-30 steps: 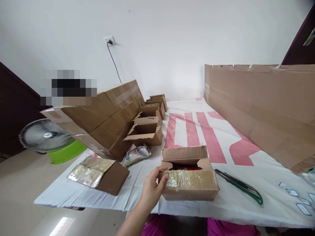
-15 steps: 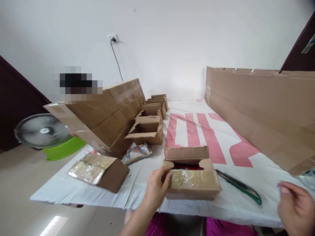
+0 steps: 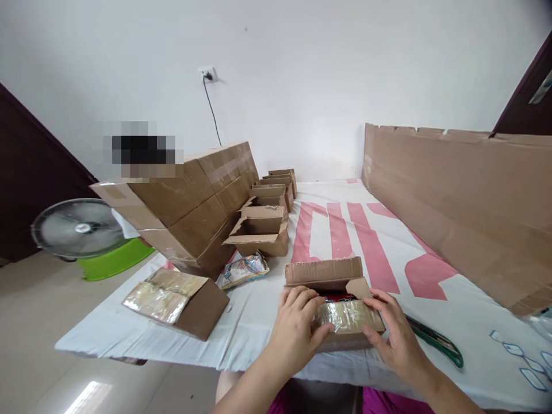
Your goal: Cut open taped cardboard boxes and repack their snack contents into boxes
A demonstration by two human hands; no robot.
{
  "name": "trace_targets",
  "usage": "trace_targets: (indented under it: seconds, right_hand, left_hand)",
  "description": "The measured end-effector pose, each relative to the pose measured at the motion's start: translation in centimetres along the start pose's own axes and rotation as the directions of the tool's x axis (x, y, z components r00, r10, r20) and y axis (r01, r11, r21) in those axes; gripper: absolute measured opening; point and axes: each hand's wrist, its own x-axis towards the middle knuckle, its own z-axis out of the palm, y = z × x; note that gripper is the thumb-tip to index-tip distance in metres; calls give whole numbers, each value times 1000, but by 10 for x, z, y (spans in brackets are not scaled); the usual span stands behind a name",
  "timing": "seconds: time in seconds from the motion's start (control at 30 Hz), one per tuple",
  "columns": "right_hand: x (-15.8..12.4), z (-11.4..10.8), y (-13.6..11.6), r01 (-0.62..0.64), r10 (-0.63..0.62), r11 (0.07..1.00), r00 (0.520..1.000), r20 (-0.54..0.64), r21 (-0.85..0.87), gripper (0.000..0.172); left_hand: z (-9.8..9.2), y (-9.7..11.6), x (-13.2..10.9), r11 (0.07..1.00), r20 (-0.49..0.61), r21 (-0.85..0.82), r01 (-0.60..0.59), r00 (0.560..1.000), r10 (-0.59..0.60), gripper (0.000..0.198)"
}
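Observation:
A small cardboard box (image 3: 351, 318) stands at the table's front edge, its back flap raised and its front flap covered with shiny tape. My left hand (image 3: 297, 322) grips the left end of the front flap, fingers over the top and thumb in front. At the right end, my right hand (image 3: 394, 333) holds the box between thumb and fingers. Something red (image 3: 340, 297) shows inside, mostly hidden by the flap and my hands. A green utility knife (image 3: 437, 342) lies just right of my right hand, partly covered by it.
A taped carton (image 3: 207, 307) and a printed packet (image 3: 245, 270) lie to the left. Several opened boxes (image 3: 265, 244) line up behind, beside stacked cartons (image 3: 194, 224). A tall cardboard panel (image 3: 452, 207) borders the right. A fan (image 3: 81, 229) and another person are at left.
My right hand has come in from the far right and taken hold of the box's right end. My left hand has moved further over the front flap.

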Motion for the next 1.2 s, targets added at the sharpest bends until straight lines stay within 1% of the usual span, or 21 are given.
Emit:
trace_targets:
  seconds: [0.03, 0.07, 0.17, 0.2, 0.3, 0.4, 0.47, 0.57, 0.67, 0.77, 0.87, 0.9, 0.93, 0.97, 1.0, 1.03, 1.07, 1.1, 1.13, 1.17, 1.2]
  right_hand:
    - [-1, 1, 0, -2, 2, 1000, 1000, -1, 2, 37]
    - [-2, 2, -1, -7, 7, 1000, 1000, 3, 4, 36]
    - [-2, 2, -3, -18, 18, 1000, 1000, 22, 7, 34]
    - [-2, 2, -4, -19, 19, 1000, 1000, 23, 6, 34]
    - [-2, 2, -3, -17, 17, 1000, 1000, 12, -4, 35]
    - [-2, 3, -2, 14, -14, 1000, 1000, -10, -25, 38]
    - [-1, 4, -3, 52, -53, 998, 998, -24, -30, 39]
    - [2, 3, -5, 108, -109, 994, 993, -37, -27, 37]
    - [4, 1, -5, 141, -142, 989, 989, -43, -36, 35]
    - [4, 0, -4, 141, -143, 989, 989, -40, -42, 34]
    - [3, 0, -2, 129, -130, 991, 991, -37, -40, 31]
    - [3, 0, -3, 120, -122, 992, 992, -32, -41, 30]
    - [3, 0, -4, 110, -111, 993, 993, -31, -43, 30]
    - [3, -2, -6, 99, -101, 994, 994, -43, -44, 31]
    - [3, -3, -10, 90, -93, 995, 993, -69, -42, 32]
    - [2, -6, -15, 89, -92, 995, 990, -105, -34, 34]
    - [1, -9, -22, 99, -102, 995, 984, -147, -22, 36]
    - [0, -13, -29, 116, -115, 993, 976, -183, -5, 38]
    - [-2, -17, -38, 145, -137, 989, 971, -198, 25, 40]
    - [-4, -22, -47, 186, -168, 980, 967, -190, 77, 41]
    - [-6, -26, -56, 203, -180, 966, 973, -147, 160, 40]
  left_hand:
    - [1, 2, 4, 1000, 44, -13, 12, 999, -12, 33]
    - [3, 4, 8, 999, 80, -18, 34, 996, -32, 29]
    - [10, 5, 16, 997, 150, 3, 77, 986, -76, 5]
    - [12, 5, 18, 997, 164, 14, 79, 983, -80, 3]
    - [17, 3, 20, 996, 172, 42, 77, 982, -83, 12]
    - [19, 2, 18, 994, 148, 42, 98, 984, -104, 16]
    - [19, 0, 16, 990, 132, 15, 138, 981, -139, 18]
    - [20, -2, 14, 971, 127, -89, 223, 969, -211, 20]
    - [20, -6, 13, 917, 82, -232, 325, 946, -314, 20]
    - [19, -12, 14, 845, 13, -371, 386, 912, -411, 21]
    - [11, -19, 15, 751, -104, -537, 385, 852, -512, 26]
    - [8, -20, 15, 733, -158, -573, 366, 829, -537, 27]
    - [4, -20, 13, 736, -215, -587, 336, 812, -543, 27]
    - [0, -18, 11, 760, -268, -577, 299, 810, -522, 26]
    - [-3, -15, 7, 800, -317, -546, 248, 823, -471, 24]
    - [-5, -11, 2, 850, -355, -498, 174, 853, -383, 21]
    - [-7, -5, -4, 897, -380, -436, 74, 888, -258, 19]
    - [-7, 2, -10, 930, -393, -364, -50, 913, -105, 16]
    - [-6, 9, -16, 940, -404, -284, -189, 913, 62, 14]
    - [-5, 15, -21, 925, -410, -195, -326, 884, 225, 11]
    - [-3, 21, -26, 892, -406, -108, -439, 839, 364, 8]
